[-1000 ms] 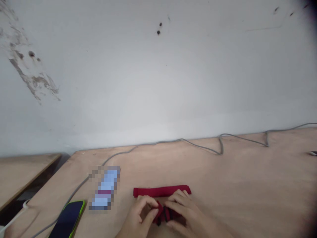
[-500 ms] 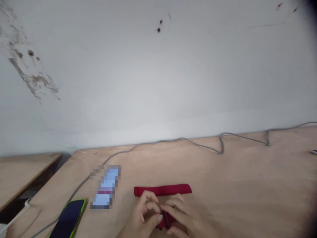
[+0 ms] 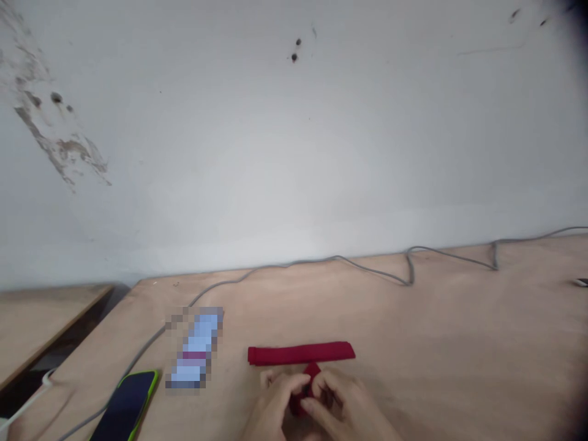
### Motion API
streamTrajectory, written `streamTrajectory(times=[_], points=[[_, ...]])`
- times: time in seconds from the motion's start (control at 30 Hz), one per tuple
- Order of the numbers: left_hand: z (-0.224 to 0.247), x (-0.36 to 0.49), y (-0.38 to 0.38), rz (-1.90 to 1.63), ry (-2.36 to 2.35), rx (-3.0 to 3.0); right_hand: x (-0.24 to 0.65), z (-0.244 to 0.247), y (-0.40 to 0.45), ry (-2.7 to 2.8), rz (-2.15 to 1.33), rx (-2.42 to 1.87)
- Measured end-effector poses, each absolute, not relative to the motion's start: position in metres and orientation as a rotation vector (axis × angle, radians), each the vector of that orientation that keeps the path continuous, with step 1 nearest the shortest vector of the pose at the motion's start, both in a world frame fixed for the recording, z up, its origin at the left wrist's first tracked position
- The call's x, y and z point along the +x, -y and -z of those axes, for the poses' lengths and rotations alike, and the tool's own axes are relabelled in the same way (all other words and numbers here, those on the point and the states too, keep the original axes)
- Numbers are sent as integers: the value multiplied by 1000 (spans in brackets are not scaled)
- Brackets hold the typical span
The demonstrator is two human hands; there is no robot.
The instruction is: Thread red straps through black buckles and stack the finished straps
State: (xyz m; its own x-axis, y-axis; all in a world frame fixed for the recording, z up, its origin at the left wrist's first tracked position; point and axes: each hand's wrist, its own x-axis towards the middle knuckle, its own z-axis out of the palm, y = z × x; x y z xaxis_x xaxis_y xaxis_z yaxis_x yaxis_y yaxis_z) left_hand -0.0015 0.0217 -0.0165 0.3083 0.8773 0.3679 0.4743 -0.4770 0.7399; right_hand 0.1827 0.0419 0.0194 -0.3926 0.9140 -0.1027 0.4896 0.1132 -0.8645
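A small piece of red cloth is pinched between my two hands near the bottom centre, with a bit of something dark on it, mostly hidden by the fingers. My left hand grips it from the left, thumb on top. From the right, my right hand closes on it with bent fingers and thumb. Just beyond the hands, a folded strip of red cloth lies flat on the wooden table.
A phone in a green case lies at the lower left, beside a pixelated bluish object. A grey cable runs along the table near the wall. A white cable hangs at the left edge.
Both hands have turned and closed further around the small red cloth. Its tip now points up between the fingers, and the dark band across it is mostly covered.
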Motion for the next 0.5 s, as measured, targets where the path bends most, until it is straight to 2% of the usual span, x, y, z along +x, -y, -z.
streamTrajectory(times=[0.23,0.4,0.5], points=[[-6,-11,-30,-1088,-1282,2626,194,-25,-53,1687,-1432,-1167],[-7,-17,-34,-1156,-1260,2248,207,-31,-72,1308,-1783,-1004],[-10,-14,-30,-1198,-1249,1868,213,-34,-72,1421,-1925,-977]])
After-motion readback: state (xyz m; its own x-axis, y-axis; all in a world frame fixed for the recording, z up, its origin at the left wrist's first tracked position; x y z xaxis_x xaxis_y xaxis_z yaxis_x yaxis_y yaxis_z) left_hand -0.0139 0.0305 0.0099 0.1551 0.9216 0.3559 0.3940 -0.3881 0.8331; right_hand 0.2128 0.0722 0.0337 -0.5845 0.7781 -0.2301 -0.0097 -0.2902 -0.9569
